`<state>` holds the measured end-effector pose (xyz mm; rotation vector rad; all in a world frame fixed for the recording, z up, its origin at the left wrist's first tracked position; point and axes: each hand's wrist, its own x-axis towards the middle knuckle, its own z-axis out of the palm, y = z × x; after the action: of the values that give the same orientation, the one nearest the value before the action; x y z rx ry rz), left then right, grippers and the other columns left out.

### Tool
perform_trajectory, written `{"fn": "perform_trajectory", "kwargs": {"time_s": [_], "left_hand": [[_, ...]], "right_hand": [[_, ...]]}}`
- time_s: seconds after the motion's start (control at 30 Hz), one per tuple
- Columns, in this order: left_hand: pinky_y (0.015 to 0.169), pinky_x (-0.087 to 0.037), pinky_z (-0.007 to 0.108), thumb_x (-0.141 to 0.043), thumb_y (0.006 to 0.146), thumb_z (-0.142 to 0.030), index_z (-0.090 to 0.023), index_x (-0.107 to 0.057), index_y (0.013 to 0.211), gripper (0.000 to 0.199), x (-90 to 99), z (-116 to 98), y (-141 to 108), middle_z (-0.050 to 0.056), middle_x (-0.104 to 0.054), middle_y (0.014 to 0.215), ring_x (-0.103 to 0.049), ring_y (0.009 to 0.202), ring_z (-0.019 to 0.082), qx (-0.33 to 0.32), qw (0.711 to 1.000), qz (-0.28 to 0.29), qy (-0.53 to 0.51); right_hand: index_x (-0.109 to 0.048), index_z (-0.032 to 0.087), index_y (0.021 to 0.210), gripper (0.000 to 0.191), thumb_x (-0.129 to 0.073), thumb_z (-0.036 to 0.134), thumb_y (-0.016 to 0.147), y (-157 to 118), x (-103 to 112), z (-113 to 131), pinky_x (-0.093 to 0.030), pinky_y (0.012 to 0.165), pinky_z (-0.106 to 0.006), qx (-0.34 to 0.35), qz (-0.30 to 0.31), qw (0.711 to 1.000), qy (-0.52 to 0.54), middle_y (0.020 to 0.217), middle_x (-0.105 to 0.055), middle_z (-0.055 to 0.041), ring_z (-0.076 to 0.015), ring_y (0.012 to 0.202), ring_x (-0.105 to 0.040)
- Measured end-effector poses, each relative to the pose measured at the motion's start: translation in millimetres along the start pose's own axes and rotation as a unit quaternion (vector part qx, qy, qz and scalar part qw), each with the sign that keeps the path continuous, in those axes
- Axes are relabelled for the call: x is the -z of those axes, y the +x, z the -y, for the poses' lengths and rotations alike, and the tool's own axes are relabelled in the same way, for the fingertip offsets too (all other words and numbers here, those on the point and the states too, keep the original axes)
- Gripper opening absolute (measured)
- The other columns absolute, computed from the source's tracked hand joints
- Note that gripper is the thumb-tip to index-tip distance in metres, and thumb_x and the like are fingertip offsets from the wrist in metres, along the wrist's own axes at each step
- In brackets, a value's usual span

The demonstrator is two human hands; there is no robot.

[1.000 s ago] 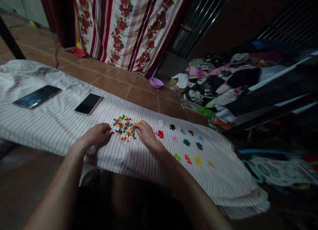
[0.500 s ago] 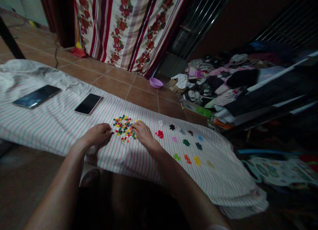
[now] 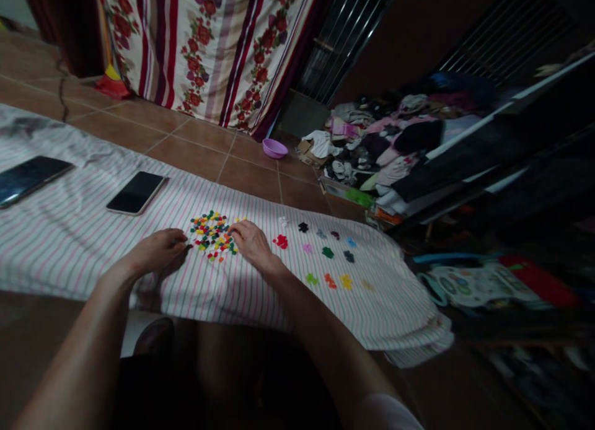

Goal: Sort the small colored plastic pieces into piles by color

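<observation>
A heap of small mixed-colour pieces [image 3: 212, 235] lies on a striped cloth [image 3: 195, 287]. At its left edge my left hand [image 3: 162, 249] has its fingers curled together; what they hold, if anything, is too small to make out. My right hand [image 3: 251, 239] touches the heap's right side, fingertips pinched, their contents hidden. Further right are several small single-colour piles, among them a red pile [image 3: 281, 241], a black pile [image 3: 303, 227], a dark green pile [image 3: 328, 252], an orange pile [image 3: 330, 280] and a yellow pile [image 3: 346, 282].
A phone [image 3: 136, 193] and a larger dark tablet [image 3: 32, 177] lie on the cloth at the left. Beyond its far edge a purple bowl [image 3: 275, 149] stands on the tiled floor, near a heap of clothes [image 3: 381, 139]. A floral curtain [image 3: 209, 46] hangs behind.
The view has turned to the right, so everything appears shifted left. Both hands keep nearly the same places beside the mixed heap.
</observation>
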<state>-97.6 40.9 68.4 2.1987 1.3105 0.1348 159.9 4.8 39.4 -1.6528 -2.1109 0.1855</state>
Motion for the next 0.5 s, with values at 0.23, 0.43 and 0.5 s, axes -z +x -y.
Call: {"fn": "perform_trajectory", "kwargs": {"time_s": [0.23, 0.43, 0.5], "left_hand": [[0.097, -0.051, 0.038, -0.043, 0.076, -0.044, -0.02, -0.068, 0.101, 0.043, -3.0, 7, 4, 0.012, -0.073, 0.115, -0.068, 0.108, 0.029, 0.006, 1.0, -0.011, -0.027], [0.098, -0.049, 0.034, -0.04, 0.081, -0.049, -0.018, -0.067, 0.112, 0.051, -15.4, 26, 12, 0.01, -0.072, 0.121, -0.067, 0.111, 0.027, 0.016, 1.0, -0.023, -0.011], [0.098, -0.049, 0.035, -0.036, 0.083, -0.05, -0.016, -0.065, 0.117, 0.056, -19.0, 31, 14, 0.011, -0.07, 0.124, -0.068, 0.109, 0.027, 0.022, 1.0, -0.022, -0.005]], "right_hand": [[-0.064, 0.02, 0.096, 0.019, -0.054, 0.007, 0.085, -19, 6, -6, -0.047, 0.091, -0.031, -0.031, -0.023, 0.999, 0.024, 0.099, -0.066, -0.0058, -0.0183, 0.097, -0.061], [-0.062, 0.021, 0.09, 0.015, -0.054, 0.01, 0.083, -44, 26, -24, -0.047, 0.084, -0.029, -0.078, -0.059, 0.995, 0.023, 0.09, -0.065, -0.0029, -0.0164, 0.086, -0.059], [-0.063, 0.021, 0.09, 0.016, -0.053, 0.011, 0.083, -54, 36, -34, -0.047, 0.081, -0.027, -0.102, -0.088, 0.991, 0.027, 0.087, -0.065, -0.0021, -0.0157, 0.081, -0.059]]}}
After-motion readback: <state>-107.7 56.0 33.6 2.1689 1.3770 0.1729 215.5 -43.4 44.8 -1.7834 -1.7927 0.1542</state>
